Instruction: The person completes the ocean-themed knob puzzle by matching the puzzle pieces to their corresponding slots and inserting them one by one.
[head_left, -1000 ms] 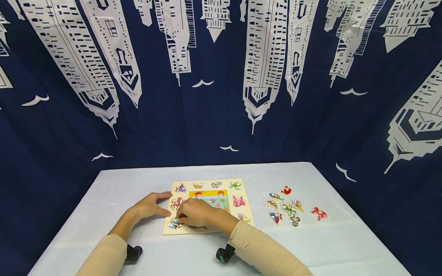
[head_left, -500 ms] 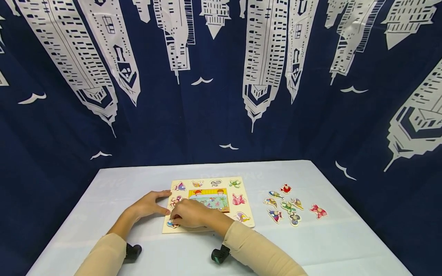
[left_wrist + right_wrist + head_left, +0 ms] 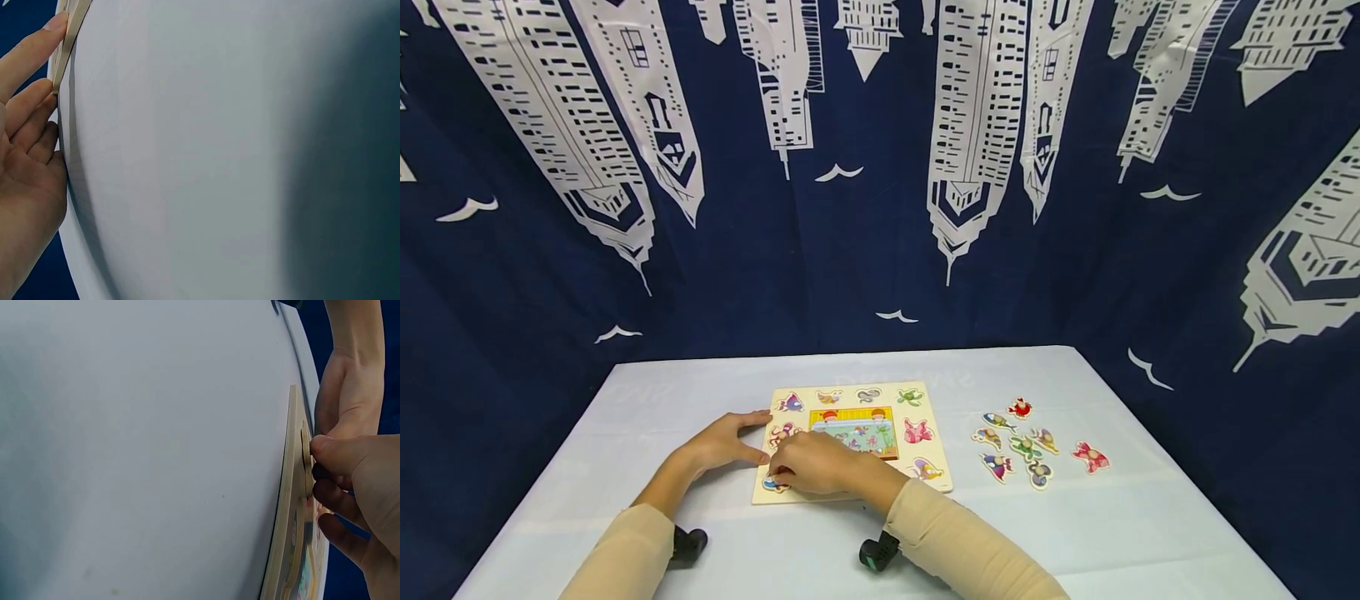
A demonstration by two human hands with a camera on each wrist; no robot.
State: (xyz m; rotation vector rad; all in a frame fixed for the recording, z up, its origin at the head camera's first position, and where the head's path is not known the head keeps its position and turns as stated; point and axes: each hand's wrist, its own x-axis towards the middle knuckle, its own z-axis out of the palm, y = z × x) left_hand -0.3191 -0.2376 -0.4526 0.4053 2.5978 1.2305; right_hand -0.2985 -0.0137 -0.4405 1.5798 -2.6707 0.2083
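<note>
A wooden puzzle board [image 3: 850, 397] with sea-creature pictures lies on the table. My left hand [image 3: 722, 442] rests against its left edge, fingers extended; in the left wrist view the thumb [image 3: 57, 22] and fingertips touch the board's edge. Over the lower left corner, my right hand [image 3: 816, 463] pinches a thin wooden puzzle piece [image 3: 306, 459] between thumb and fingers. The piece sits at the board's surface; whether it lies flush in a recess I cannot tell. Its picture is mostly hidden by the hand, with some blue [image 3: 771, 483] showing beside the fingers.
Right of the board lie several loose knobbed pieces, among them a red crab [image 3: 1020, 407], a green turtle [image 3: 1025, 448] and a pink fish [image 3: 1090, 457]. Black devices [image 3: 688, 547] sit under both wrists. A dark blue curtain [image 3: 850, 275] hangs behind the white table [image 3: 1150, 533].
My right hand has shifted slightly left over the board's lower left corner, then stayed there pinching the piece. My left hand has kept its place. The view has tilted slightly.
</note>
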